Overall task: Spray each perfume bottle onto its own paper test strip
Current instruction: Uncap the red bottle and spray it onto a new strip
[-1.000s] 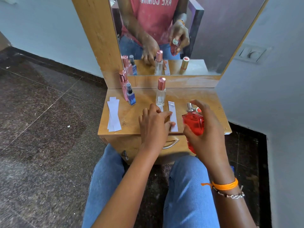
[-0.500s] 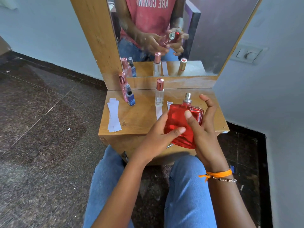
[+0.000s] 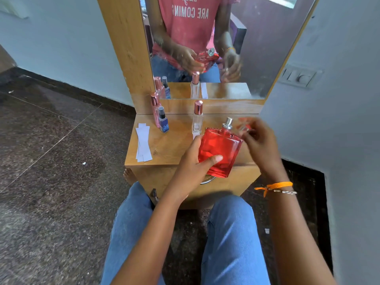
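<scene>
Above the wooden table [image 3: 164,149], her left hand [image 3: 191,161] grips the red perfume bottle [image 3: 219,154], uncapped; her blurred right hand [image 3: 259,138] pinches something small and red.

A wooden bench [image 3: 164,149] with a tall mirror [image 3: 257,58] stands in a corner between pale blue walls [image 3: 61,48]. Dark speckled floor [image 3: 51,182]; a switch plate [image 3: 299,77] on the right wall.
</scene>
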`<state>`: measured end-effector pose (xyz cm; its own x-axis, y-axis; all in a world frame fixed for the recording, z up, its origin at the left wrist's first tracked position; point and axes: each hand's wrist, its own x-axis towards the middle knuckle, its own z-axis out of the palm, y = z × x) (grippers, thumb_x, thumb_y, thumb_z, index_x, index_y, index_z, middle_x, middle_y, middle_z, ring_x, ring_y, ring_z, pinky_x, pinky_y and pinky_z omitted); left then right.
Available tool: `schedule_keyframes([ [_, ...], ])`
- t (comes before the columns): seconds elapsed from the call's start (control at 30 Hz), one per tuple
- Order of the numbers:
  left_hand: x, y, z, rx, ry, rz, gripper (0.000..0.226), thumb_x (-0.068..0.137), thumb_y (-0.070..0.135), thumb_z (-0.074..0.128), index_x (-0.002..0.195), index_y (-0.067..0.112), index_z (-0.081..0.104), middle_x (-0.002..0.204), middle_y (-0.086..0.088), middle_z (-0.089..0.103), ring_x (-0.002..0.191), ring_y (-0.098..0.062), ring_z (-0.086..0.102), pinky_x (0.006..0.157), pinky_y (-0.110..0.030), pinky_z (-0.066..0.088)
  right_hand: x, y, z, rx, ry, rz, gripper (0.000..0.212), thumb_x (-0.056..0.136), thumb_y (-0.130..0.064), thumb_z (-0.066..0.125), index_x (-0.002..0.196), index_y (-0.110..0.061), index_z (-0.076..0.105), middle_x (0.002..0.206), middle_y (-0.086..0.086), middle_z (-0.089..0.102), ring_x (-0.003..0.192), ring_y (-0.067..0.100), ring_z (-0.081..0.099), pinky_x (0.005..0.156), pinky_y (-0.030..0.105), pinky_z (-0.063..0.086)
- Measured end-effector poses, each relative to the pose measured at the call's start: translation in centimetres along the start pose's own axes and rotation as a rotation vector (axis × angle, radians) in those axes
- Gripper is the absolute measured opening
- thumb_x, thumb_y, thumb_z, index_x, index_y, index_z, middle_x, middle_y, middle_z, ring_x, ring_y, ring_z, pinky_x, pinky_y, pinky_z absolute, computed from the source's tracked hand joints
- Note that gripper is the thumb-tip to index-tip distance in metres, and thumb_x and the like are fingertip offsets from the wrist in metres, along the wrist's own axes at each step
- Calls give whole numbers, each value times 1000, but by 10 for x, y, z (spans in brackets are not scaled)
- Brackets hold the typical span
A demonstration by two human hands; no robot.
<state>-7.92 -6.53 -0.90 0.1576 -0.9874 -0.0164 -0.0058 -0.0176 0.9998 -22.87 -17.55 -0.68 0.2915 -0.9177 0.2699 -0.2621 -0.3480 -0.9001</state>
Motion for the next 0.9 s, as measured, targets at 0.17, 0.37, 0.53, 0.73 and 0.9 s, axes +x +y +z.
schedule_keyframes([
  [0.17,-2,1,-4,25,-12,19,52,75,31,67,123,30,47,117,6,64,110,-10,60,95,-35,48,9,-48,-11,412,-219,-117,32,83,-3,62,105,-26,68,100,-3,71,91,15,64,88,27,50],
  [0.37,-8,-3,-10,-59,-31,5,51,78,26,67,126,27,48,120,1,63,112,-11,59,92,-27,46,10,-64,-11,316,-431,-42,37,76,-8,65,112,-15,63,95,-9,75,91,9,69,83,19,50],
  [0.53,-8,-3,-10,-118,-59,-27,47,82,19,66,126,22,49,119,-1,63,113,-13,59,93,-29,47,7,-66,-10,329,-412,-24,36,76,-9,64,112,-14,64,90,-8,75,89,9,69,83,18,50],
  [0.73,-9,-8,-11,-204,-47,-68,42,86,7,61,125,15,50,116,-5,64,108,-13,61,83,-22,49,-1,-58,-2,372,-345,40,34,77,-8,65,111,-12,65,82,-2,75,84,13,68,81,21,51],
  [0.9,-10,-5,-6,-167,20,-58,44,88,7,59,129,17,47,118,-4,63,110,-14,60,81,-20,50,-2,-62,5,357,-318,63,31,81,3,63,110,-7,64,80,-6,74,81,10,66,78,20,52],
])
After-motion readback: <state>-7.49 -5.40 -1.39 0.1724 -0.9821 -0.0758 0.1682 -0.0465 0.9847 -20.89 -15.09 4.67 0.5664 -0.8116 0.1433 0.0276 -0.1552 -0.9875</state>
